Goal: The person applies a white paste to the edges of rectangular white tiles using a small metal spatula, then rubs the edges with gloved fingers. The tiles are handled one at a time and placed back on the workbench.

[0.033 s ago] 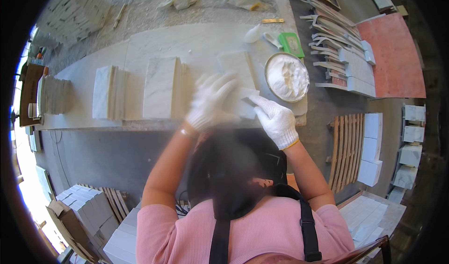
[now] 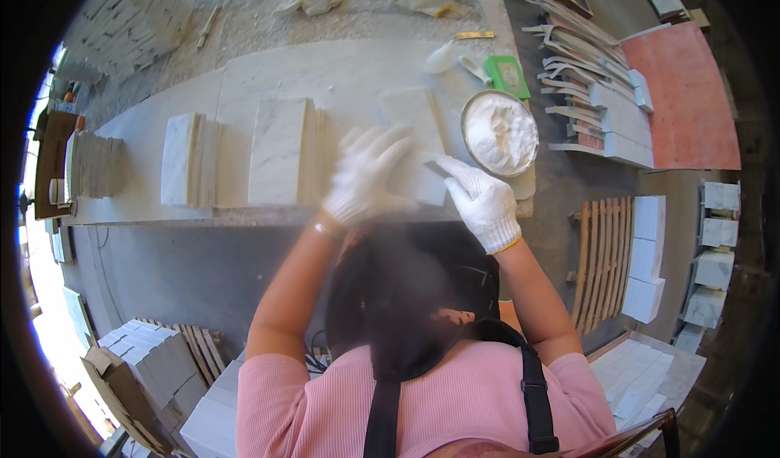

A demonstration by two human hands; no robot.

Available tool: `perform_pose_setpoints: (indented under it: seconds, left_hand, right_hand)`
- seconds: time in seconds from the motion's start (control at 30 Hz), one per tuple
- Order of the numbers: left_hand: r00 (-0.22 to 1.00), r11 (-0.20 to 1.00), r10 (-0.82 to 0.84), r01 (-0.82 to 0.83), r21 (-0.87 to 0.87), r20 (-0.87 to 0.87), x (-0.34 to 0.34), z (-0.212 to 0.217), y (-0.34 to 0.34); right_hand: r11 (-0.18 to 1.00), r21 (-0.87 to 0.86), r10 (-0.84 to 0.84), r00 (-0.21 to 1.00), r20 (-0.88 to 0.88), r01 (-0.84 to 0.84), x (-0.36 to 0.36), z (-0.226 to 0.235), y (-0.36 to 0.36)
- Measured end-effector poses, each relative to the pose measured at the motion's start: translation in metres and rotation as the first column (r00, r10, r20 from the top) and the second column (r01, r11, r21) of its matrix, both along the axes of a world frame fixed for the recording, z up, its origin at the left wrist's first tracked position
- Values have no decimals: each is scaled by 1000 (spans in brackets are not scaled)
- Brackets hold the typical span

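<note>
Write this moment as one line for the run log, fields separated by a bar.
left hand: gloved, blurred, on marble tile | right hand: gloved, holds small scraper at tile | round pan of white paste right of tile

We see a bright, daylit scene with glare blowing out the left rim, while the fisheye bends the marble bench [image 2: 325, 68] edges and blackens the corners. Our gloved left hand [image 2: 367, 178] smears with motion blur; the right hand [image 2: 482, 202] stays sharper.

White knit gloves, pink ribbed top, black shoulder straps, dark hair
</note>
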State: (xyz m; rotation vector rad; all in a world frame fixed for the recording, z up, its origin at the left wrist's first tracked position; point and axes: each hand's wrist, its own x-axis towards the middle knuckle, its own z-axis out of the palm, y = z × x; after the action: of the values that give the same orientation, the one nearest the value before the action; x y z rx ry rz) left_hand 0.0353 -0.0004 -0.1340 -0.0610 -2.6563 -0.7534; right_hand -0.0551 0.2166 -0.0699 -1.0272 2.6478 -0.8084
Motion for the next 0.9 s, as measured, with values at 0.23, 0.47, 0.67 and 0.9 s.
perform_pose_setpoints:
  seconds: [0.23, 0.47, 0.67, 0.9]
  left_hand:
    - [1000, 1000, 10, -10, -19, -12, 0, 1, 0]
    - [1000, 1000, -5, 5, -20, 8, 0, 2, -1]
    - [1000, 999, -2, 3, -51, 16, 1, -1, -1]
    - [996, 996, 2, 6, -88, 87, 1, 4, -2]
  right_hand:
    - [1000, -5, 23, 1000, -3, -23, -1, 1, -1]
    - [997, -83, -3, 1000, -5, 2, 2, 6, -2]
    - [996, -91, -12, 998, -69, 6, -2, 1, -4]
    - [991, 43, 124, 992, 8, -124, 7, -12, 14]
